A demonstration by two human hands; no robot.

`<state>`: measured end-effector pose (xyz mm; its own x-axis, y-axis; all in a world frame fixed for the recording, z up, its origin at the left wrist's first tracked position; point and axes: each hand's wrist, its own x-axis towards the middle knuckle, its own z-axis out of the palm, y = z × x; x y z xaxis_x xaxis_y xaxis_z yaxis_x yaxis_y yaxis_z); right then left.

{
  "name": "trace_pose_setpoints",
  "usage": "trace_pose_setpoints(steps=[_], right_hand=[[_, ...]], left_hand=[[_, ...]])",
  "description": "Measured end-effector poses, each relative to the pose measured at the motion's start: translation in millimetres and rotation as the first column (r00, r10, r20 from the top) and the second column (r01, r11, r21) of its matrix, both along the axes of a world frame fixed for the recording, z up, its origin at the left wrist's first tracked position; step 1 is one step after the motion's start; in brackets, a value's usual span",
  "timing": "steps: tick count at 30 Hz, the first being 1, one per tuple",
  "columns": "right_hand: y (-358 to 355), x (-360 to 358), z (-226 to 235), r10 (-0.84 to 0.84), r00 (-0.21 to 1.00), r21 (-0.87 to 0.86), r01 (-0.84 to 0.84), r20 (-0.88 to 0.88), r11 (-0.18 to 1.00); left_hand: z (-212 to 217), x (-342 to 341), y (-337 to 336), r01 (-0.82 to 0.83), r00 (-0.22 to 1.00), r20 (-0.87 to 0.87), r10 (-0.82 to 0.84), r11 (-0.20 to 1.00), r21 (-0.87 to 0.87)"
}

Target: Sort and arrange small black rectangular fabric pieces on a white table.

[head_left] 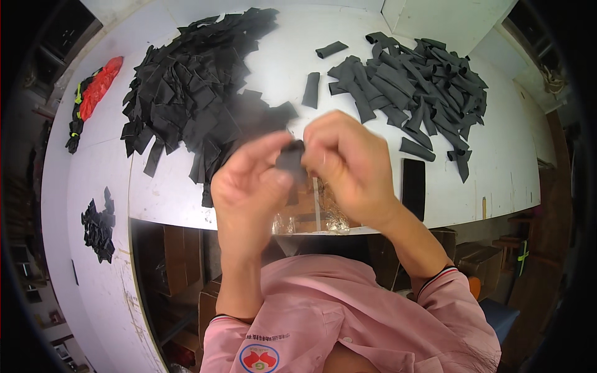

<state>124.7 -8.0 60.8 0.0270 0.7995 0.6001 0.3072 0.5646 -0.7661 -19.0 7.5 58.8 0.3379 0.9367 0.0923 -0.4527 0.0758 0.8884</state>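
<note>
Both my hands meet over the front of the white table around a small black fabric piece [290,158]. My left hand [249,171] grips its left side between thumb and fingers. At its right edge, my right hand [348,158] pinches the cloth; motion blurs these fingertips. Left of and beyond my hands spreads a big heap of flat black fabric pieces [186,87]. Off to the right lies a pile of dark grey fabric tubes [398,81], with a single tube [311,90] apart from it, just beyond my right hand.
A black phone [413,189] lies near the front edge, right of my right forearm. On the left table section are a small black fabric pile [99,227] and a red plastic bag [101,87] beside a dark bundle. Cardboard boxes [181,258] stand below the table.
</note>
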Motion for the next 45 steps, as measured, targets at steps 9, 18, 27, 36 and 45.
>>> trace_pose_setpoints(steps=[9,18,27,36,45], right_hand=[[-23,-15,-11,-0.141,0.982,0.177,0.117,0.129,0.977],[-36,-9,3,0.135,0.913,-0.408,-0.300,-0.386,0.862],[0,15,-43,0.051,0.704,-0.561,-0.606,-0.709,0.564],[-2,8,-67,0.027,0.679,-0.543,-0.610,-0.734,0.578],[14,21,-58,0.179,0.761,-0.565,-0.597,-0.623,0.569]], left_hand=[[-4,8,-32,-0.300,0.952,0.066,0.299,0.954,0.000],[-13,-5,-11,0.429,0.749,0.583,-0.314,0.901,-0.066],[-48,-1,12,0.564,0.650,0.749,-0.130,0.743,-0.361],[-88,-9,9,0.573,0.691,0.703,-0.165,0.718,-0.394],[-35,12,-14,0.049,0.999,0.023,-0.047,0.994,-0.100]])
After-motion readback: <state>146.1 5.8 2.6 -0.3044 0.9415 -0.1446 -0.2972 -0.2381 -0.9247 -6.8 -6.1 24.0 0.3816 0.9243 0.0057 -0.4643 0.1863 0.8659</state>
